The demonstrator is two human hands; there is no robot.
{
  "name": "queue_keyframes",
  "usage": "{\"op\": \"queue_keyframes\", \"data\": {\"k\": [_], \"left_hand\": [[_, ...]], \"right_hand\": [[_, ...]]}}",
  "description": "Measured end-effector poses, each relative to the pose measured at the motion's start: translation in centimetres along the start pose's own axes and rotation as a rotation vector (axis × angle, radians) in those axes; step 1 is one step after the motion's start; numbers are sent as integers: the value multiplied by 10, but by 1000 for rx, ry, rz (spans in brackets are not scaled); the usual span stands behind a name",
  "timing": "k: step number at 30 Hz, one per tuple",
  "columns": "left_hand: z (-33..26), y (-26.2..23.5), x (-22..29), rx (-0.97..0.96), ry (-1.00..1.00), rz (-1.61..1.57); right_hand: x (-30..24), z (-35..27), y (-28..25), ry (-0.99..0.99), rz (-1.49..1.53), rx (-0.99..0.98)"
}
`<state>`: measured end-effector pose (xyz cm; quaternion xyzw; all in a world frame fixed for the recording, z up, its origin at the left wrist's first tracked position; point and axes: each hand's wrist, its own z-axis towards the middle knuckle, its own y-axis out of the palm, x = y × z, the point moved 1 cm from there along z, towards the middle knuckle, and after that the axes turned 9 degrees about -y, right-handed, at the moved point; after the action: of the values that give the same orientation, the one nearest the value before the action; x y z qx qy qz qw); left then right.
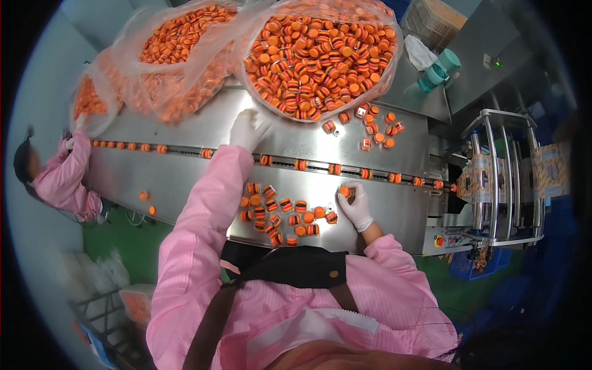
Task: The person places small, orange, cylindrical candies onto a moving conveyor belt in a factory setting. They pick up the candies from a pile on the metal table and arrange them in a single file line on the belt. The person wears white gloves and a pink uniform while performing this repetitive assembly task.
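Note:
My right hand (356,208), in a white glove, pinches a small round orange piece (345,192) between thumb and fingers, just on my side of the conveyor channel (316,165). Loose pieces of the same kind (286,205), layered orange, red and dark like tiny burgers, lie on the steel table to its left. Beyond the channel, my left hand (248,131), also gloved, is held with thumb and fingers apart beside a big clear plastic bag (242,74) full of these pieces. I see nothing in it. Single pieces (334,169) sit spaced along the channel.
At the right, the channel runs into a wrapping machine (502,179) with metal bars and printed film. More filled bags (179,80) stand far left, near a co-worker in pink (65,176). A teal bottle (439,69) lies at the back right. Loose pieces (374,128) lie beyond the channel.

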<state>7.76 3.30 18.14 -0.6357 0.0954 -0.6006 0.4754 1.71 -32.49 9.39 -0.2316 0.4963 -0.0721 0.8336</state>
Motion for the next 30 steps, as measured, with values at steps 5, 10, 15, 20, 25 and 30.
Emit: {"op": "queue_keyframes", "data": {"k": [5, 10, 15, 20, 25, 30], "left_hand": [[52, 49, 51, 6, 9, -68], [59, 65, 89, -176, -75, 324], [69, 63, 74, -194, -25, 214], [73, 18, 15, -268, -122, -266], [31, -5, -43, -343, -469, -703], [-21, 19, -76, -528, -658, -239]], "right_hand": [[-7, 6, -7, 16, 48, -3], [14, 2, -9, -13, 37, 12], [25, -1, -9, -17, 73, 4], [19, 3, -12, -8, 118, 11], [27, 0, -10, 4, 111, 6], [27, 1, -13, -12, 65, -1]]}}
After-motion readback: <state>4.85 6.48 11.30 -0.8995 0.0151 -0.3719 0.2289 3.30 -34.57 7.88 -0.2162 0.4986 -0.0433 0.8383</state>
